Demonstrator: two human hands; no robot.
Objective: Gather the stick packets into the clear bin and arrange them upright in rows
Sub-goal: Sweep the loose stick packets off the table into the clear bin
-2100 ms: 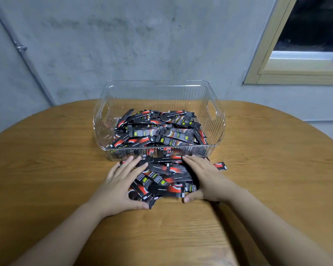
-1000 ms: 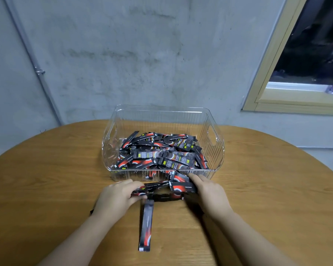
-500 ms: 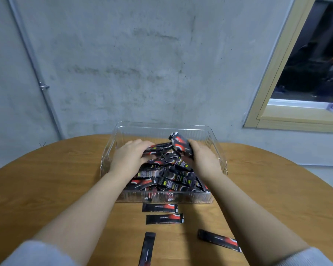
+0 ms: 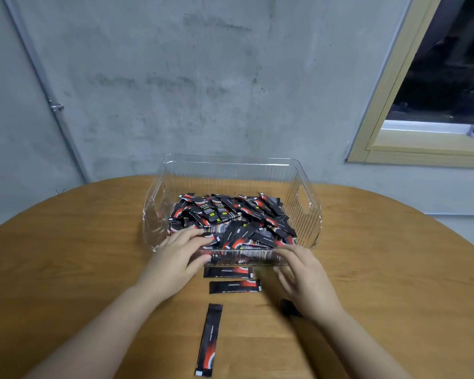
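Observation:
The clear ribbed bin stands on the round wooden table and holds a loose heap of black and red stick packets lying flat and crossed. My left hand hovers at the bin's near left corner, its fingers relaxed over the rim and touching the heap's edge. My right hand is in front of the bin's near wall, fingers spread, holding nothing. Two packets lie crosswise on the table between my hands. A third packet lies lengthwise nearer me. Another dark packet is mostly hidden under my right wrist.
The wooden table stretches wide to the left and right of the bin. A grey concrete wall with a slanted pipe rises behind. A window with a pale wooden frame is at the upper right.
Both hands carried a bunch of packets up from the table and dropped it into the bin. They have now drawn back to the bin's near edge, empty. Several packets stayed on the table.

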